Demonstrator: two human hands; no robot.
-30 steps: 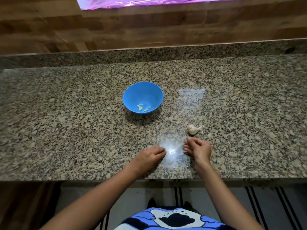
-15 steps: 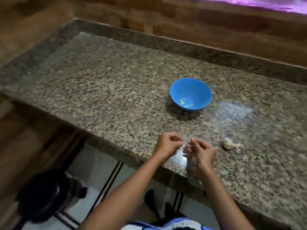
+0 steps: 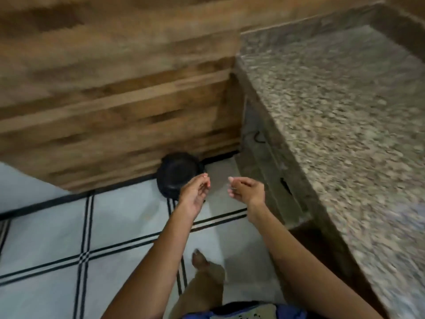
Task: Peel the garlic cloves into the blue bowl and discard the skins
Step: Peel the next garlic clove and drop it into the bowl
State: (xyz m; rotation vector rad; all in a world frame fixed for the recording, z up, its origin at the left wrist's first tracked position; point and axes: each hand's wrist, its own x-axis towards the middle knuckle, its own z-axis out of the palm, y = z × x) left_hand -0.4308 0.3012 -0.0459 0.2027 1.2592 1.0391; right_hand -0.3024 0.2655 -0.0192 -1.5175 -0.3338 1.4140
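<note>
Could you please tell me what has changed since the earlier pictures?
Both hands left the counter, swinging left: left hand and right hand now hover over the black bin on the floor. The bowl and garlic are out of view. Fingers stay curled.

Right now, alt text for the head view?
The left hand and right hand reach, loosely curled, toward a black round bin on the tiled floor beside a wooden wall; a granite counter runs along the right. Blur hides whether they hold anything.
</note>
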